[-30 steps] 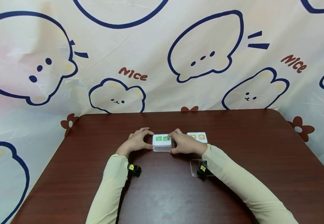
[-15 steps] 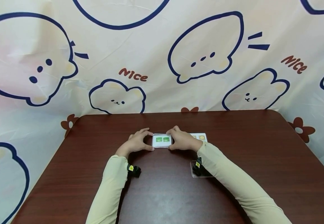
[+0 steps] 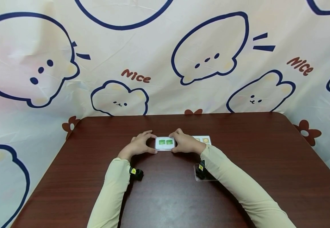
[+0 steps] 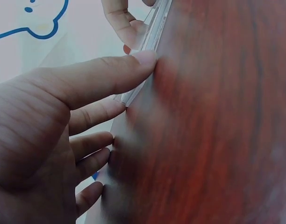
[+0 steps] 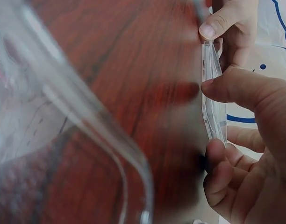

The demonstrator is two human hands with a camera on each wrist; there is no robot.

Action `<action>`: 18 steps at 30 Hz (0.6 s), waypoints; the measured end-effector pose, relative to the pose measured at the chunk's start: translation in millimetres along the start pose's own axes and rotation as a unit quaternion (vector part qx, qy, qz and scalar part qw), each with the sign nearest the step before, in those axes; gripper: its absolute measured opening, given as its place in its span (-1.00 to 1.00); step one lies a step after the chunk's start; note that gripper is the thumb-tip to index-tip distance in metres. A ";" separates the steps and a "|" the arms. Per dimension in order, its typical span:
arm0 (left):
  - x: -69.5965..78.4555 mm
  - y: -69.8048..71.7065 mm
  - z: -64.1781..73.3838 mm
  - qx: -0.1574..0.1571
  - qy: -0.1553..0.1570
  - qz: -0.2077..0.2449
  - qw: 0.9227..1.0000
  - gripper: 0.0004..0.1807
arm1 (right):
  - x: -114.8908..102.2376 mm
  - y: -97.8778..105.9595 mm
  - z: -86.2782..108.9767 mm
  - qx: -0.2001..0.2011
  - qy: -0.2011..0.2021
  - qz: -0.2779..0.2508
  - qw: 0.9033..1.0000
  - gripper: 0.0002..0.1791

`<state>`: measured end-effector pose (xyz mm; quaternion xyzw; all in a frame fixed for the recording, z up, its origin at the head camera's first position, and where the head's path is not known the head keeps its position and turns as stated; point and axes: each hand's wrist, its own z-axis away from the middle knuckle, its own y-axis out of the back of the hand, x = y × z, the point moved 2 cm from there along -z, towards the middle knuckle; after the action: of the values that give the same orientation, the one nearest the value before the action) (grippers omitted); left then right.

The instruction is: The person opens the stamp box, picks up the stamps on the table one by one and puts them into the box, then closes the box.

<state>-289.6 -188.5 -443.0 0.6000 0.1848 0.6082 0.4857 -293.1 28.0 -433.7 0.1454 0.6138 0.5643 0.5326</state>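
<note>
On the table (image 3: 165, 196), a flat clear plastic case (image 3: 165, 143) lies with a white card in it showing two green pictures. My left hand (image 3: 138, 145) grips its left end, thumb at the near corner and index finger at the far one. At the opposite end my right hand (image 3: 187, 143) holds it, thumb on the near edge, fingertips on the far side. Both wrist views show the thin layered edge of the case (image 4: 154, 30) between thumb and fingers. The right wrist view has the same edge (image 5: 208, 109) close to the tabletop.
A white card with yellow pictures (image 3: 206, 139) lies behind my right hand, partly covered by it. Under my right wrist is a clear plastic lid or tray (image 3: 198, 180); its rim (image 5: 145, 179) looms large in the right wrist view. A patterned cloth (image 3: 159, 63) hangs behind the table.
A second ago the case showed a tall clear front and stood thicker; now it looks flat and its near edge is higher in view. My right hand has shifted slightly left; my left stayed put.
</note>
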 end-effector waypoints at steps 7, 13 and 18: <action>0.5 -0.3 0.2 0.002 -0.001 0.000 1.000 -0.27 | 1.2 -1.2 -2.2 -0.001 0.001 0.004 1.000 -0.29; 0.3 -0.3 0.0 0.005 -0.003 -0.001 1.000 -0.28 | 1.1 -0.8 -1.9 -0.001 0.001 0.000 1.000 -0.28; 0.3 -0.2 -0.7 0.004 -0.003 -0.004 1.000 -0.28 | 1.2 0.7 -1.2 -0.004 0.001 -0.006 1.000 -0.27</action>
<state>-290.2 -187.9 -443.1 0.6030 0.1882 0.6036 0.4865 -294.9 28.5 -434.0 0.1390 0.6127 0.5642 0.5356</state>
